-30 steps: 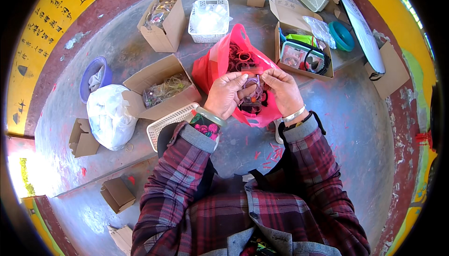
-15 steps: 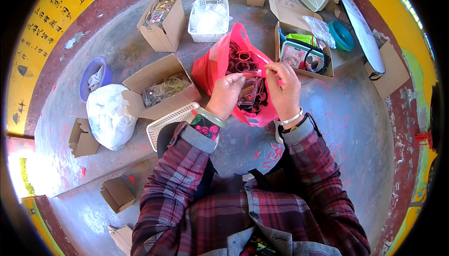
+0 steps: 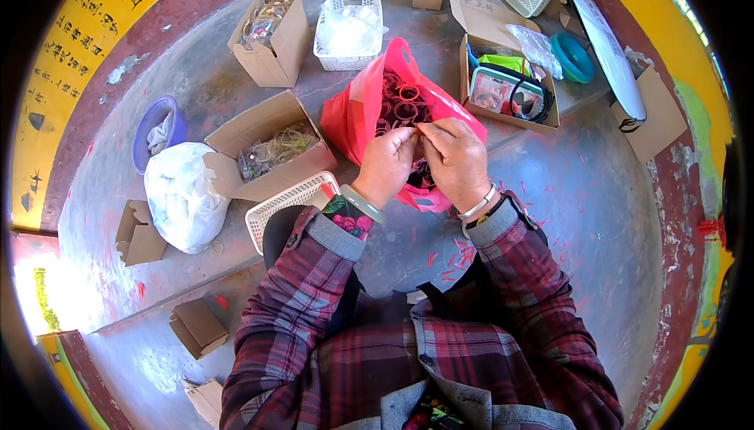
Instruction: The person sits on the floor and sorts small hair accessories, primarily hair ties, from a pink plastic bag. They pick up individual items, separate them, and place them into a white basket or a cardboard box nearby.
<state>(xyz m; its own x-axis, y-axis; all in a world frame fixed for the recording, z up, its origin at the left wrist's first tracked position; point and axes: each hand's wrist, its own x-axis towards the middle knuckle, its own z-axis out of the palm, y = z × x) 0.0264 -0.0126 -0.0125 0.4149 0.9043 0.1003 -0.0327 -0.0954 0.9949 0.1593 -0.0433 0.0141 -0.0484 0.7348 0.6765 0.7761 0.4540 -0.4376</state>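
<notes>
A bright pink-red plastic bag (image 3: pixel 345 120) stands open in front of me, filled with many dark and red ring-shaped pieces (image 3: pixel 407 100). Over its near side my left hand (image 3: pixel 385 169) and my right hand (image 3: pixel 457 164) meet, thumbs and fingertips pinched together. Whatever lies between the fingertips is too small and too covered to make out. A pale bangle circles my left wrist, a silvery one my right. Beside my left forearm is a white perforated basket (image 3: pixel 271 212), with something red at its right end, partly hidden by my sleeve.
Left of the bag, an open cardboard box (image 3: pixel 263 120) holds tangled clear strands, near a stuffed white plastic bag (image 3: pixel 184 202) and a purple basin (image 3: pixel 141 143). Behind stand another box (image 3: pixel 271 65) and a white basket (image 3: pixel 345 61). A packed carton (image 3: pixel 510 116) is at right; red scraps litter the floor.
My hands, apart over the bag half a second ago, have come together at the fingertips. The right hand moved left and slightly down; the left turned inward.
</notes>
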